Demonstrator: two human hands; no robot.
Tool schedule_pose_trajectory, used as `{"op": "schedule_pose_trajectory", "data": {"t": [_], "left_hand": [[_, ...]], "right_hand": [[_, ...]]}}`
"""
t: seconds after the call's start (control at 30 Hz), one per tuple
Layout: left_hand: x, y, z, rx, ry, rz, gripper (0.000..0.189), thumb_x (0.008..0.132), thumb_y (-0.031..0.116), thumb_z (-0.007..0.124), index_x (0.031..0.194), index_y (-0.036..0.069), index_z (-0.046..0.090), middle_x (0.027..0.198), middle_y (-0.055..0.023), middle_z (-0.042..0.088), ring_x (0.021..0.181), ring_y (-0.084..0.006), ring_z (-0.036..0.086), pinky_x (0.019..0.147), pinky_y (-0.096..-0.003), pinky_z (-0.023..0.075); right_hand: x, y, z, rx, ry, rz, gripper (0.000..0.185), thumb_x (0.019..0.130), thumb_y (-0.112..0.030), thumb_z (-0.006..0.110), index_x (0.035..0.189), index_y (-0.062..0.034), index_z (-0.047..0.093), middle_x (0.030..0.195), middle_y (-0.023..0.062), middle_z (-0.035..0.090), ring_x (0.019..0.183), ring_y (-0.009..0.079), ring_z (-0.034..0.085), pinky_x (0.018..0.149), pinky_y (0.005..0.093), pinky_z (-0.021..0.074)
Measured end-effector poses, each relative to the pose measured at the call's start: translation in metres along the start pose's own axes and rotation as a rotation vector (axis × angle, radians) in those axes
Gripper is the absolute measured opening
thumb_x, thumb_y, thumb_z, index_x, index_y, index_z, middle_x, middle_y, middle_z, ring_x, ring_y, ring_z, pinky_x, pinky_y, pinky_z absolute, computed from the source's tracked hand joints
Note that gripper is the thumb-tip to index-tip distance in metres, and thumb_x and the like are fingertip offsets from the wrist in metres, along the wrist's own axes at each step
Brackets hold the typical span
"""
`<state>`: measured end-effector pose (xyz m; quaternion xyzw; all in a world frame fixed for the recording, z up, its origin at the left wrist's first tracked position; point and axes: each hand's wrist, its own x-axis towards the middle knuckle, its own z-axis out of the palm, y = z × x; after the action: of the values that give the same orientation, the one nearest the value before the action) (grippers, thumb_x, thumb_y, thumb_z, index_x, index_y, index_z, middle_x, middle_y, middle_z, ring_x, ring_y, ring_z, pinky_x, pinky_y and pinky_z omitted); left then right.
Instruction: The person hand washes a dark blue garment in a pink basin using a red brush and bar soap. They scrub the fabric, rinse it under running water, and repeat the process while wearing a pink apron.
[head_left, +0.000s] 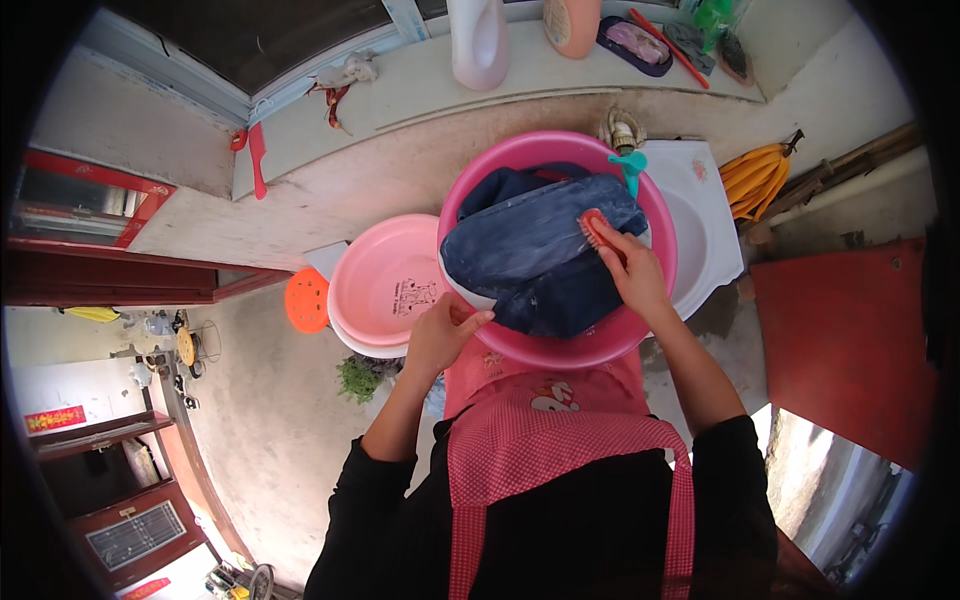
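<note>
Dark blue wet fabric, perhaps denim clothing (525, 244), lies bunched in a deep pink plastic basin (564, 355) before me. Whitish streaks, possibly suds, mark its surface. My right hand (639, 276) grips a red scrub brush (592, 226), its bristles against the right part of the cloth. At the basin's near left rim is my left hand (441, 337), with fingers curled and thumb pointing towards the cloth. A white edge (471, 295) shows beneath the fabric beside that thumb; whether the fingers pinch anything there is hidden.
A teal faucet handle (631, 166) overhangs the basin's far right rim. A white ceramic sink (690, 217) lies right, a light pink basin (375, 289) left, beside an orange stool (307, 300). Bottles (480, 45) and a soap dish (635, 45) line the ledge.
</note>
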<state>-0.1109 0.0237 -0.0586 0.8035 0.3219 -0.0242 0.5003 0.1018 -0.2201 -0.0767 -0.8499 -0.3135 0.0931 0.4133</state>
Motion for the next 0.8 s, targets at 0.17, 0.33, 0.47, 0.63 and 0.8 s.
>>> {"op": "schedule_pose_trajectory", "data": {"t": [0.17, 0.33, 0.47, 0.63, 0.8], "left_hand": [[0.016, 0.009, 0.037, -0.199, -0.026, 0.008, 0.050, 0.090, 0.038, 0.074, 0.112, -0.005, 0.063, 0.097, -0.0122, 0.070, 0.085, -0.0169, 0.066, 0.077, -0.0299, 0.0525], [0.071, -0.020, 0.070, -0.345, 0.225, -0.012, 0.039, 0.091, 0.019, 0.063, 0.121, -0.006, 0.060, 0.104, -0.0169, 0.072, 0.095, -0.0264, 0.069, 0.086, -0.0367, 0.0520], [0.038, 0.026, 0.061, -0.873, 0.142, -0.073, 0.040, 0.088, 0.008, 0.055, 0.127, -0.004, 0.056, 0.118, -0.0147, 0.068, 0.106, -0.0247, 0.065, 0.092, -0.0358, 0.0500], [0.003, 0.052, 0.041, -1.136, -0.156, -0.073, 0.042, 0.092, 0.014, 0.050, 0.132, -0.001, 0.053, 0.129, -0.0147, 0.063, 0.119, -0.0279, 0.061, 0.103, -0.0405, 0.0467], [0.024, 0.069, 0.035, -1.440, -0.176, -0.220, 0.048, 0.101, 0.043, 0.047, 0.130, 0.006, 0.056, 0.128, -0.0112, 0.064, 0.120, -0.0276, 0.061, 0.103, -0.0415, 0.0464]], "right_hand": [[0.002, -0.018, 0.043, 0.190, -0.016, -0.145, 0.044, 0.098, -0.018, 0.059, 0.142, -0.0224, 0.057, 0.101, 0.0153, 0.064, 0.089, 0.0357, 0.064, 0.082, 0.0407, 0.0507], [-0.008, -0.051, 0.063, 0.217, -0.119, -0.148, 0.049, 0.098, -0.017, 0.059, 0.146, -0.0238, 0.052, 0.107, 0.0149, 0.064, 0.093, 0.0369, 0.064, 0.082, 0.0404, 0.0512], [0.008, -0.033, 0.049, 0.113, 0.062, -0.162, 0.049, 0.098, -0.017, 0.059, 0.146, -0.0246, 0.051, 0.103, 0.0147, 0.063, 0.091, 0.0362, 0.064, 0.081, 0.0411, 0.0519], [0.039, -0.005, 0.030, -0.048, 0.119, -0.052, 0.048, 0.099, -0.020, 0.059, 0.145, -0.0286, 0.052, 0.098, 0.0131, 0.058, 0.086, 0.0356, 0.064, 0.076, 0.0436, 0.0518], [0.025, -0.030, 0.048, 0.086, 0.142, -0.182, 0.044, 0.096, -0.015, 0.063, 0.139, -0.0258, 0.060, 0.097, 0.0099, 0.057, 0.082, 0.0321, 0.063, 0.072, 0.0413, 0.0540]]}}
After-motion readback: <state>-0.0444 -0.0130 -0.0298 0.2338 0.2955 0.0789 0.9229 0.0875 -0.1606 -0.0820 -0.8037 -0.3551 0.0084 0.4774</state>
